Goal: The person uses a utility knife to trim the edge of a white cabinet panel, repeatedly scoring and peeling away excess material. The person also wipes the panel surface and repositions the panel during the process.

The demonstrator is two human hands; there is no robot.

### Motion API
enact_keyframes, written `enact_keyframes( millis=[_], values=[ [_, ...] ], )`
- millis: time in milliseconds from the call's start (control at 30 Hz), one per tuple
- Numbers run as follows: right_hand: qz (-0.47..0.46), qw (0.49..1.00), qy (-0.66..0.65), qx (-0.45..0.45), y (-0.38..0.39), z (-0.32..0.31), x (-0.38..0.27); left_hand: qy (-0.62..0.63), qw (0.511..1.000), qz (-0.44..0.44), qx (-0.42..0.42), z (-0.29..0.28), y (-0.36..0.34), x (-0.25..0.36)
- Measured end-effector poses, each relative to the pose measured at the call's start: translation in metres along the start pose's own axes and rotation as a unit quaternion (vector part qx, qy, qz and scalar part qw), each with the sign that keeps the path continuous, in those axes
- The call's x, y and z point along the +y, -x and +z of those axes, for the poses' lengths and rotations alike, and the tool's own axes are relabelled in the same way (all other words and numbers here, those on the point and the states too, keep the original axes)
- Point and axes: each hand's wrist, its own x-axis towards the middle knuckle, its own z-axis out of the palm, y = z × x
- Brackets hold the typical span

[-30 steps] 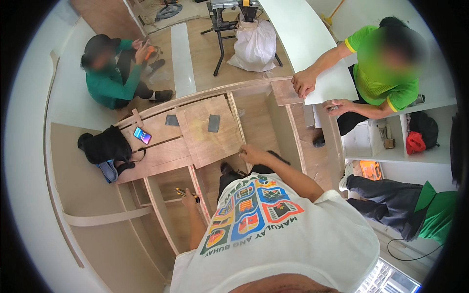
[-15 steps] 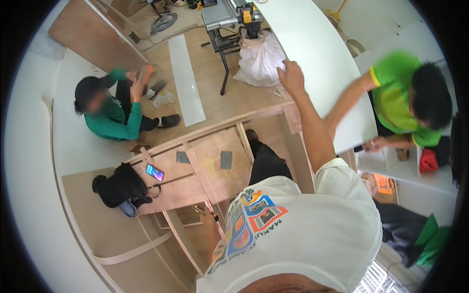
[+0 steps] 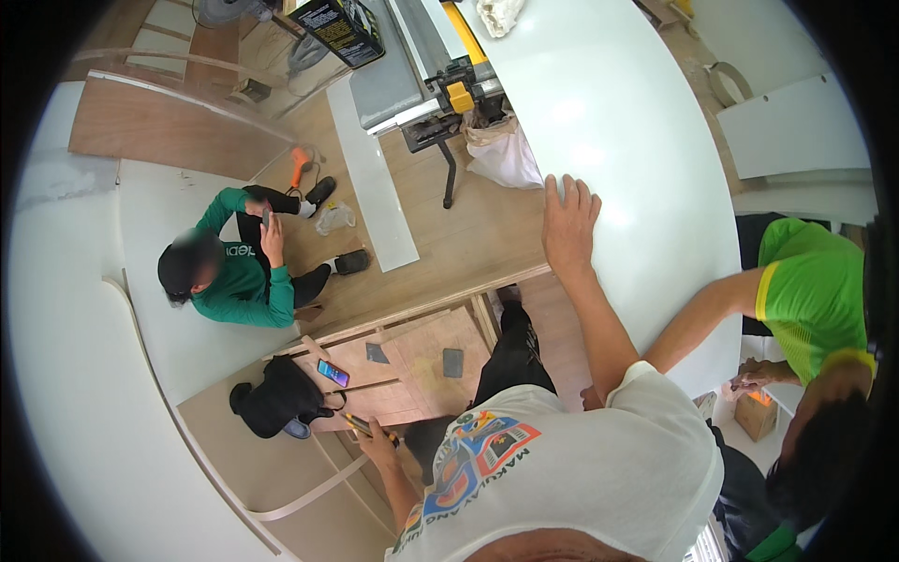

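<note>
My left hand [image 3: 378,448] is closed around a yellow and black utility knife [image 3: 360,424], held low beside the wooden cabinet frame [image 3: 412,361]. My right hand [image 3: 569,229] lies on the left edge of a large white panel [image 3: 646,178], its fingers stretched over the surface. Across the panel's near end reaches the forearm of a co-worker in a bright green shirt [image 3: 810,281]; that person's one hand shows partly beside my right upper arm. A phone [image 3: 332,373] and a grey flat piece [image 3: 453,362] rest on the cabinet frame.
A table saw [image 3: 412,84] stands beyond, with a white sack [image 3: 506,155] beneath. Another person in teal [image 3: 243,272] sits on the left near an orange corded tool [image 3: 300,167]. A long white strip [image 3: 375,187] lies on the floor. A black bag [image 3: 276,398] sits on the frame.
The view has shifted, bringing the saw closer. My right hand has gone from gripping the panel's edge to lying flatter on it. The co-worker in bright green has leaned nearer.
</note>
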Motion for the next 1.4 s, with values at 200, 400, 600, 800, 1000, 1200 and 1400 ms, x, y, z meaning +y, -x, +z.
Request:
enact_keyframes(
  millis=[200, 400, 600, 800, 1000, 1200, 1400],
  values=[
    [0.028, 0.998, -0.040, -0.026, -0.002, 0.001, 0.011, -0.007, 0.997, 0.033, -0.065, 0.084, 0.017, 0.115],
    [0.008, 0.998, -0.050, -0.039, 0.001, 0.007, 0.008, -0.001, 0.981, 0.086, -0.176, 0.144, 0.047, 0.139],
    [0.008, 0.993, -0.120, 0.003, -0.001, 0.002, 0.011, -0.020, 0.950, 0.137, -0.281, 0.186, 0.042, 0.170],
    [0.053, 0.989, -0.134, -0.013, -0.004, -0.005, 0.008, -0.016, 0.932, 0.142, -0.332, 0.203, 0.021, 0.187],
    [0.066, 0.988, -0.124, 0.060, -0.008, 0.009, 0.006, 0.024, 0.911, 0.093, -0.401, 0.230, -0.042, 0.204],
    [0.115, 0.992, 0.044, -0.014, -0.013, 0.012, -0.004, -0.030, 0.889, 0.054, -0.453, 0.284, -0.146, 0.229],
    [0.145, 0.981, 0.091, -0.086, -0.018, 0.004, -0.011, -0.071, 0.896, 0.057, -0.434, 0.288, -0.264, 0.276]
  ],
)
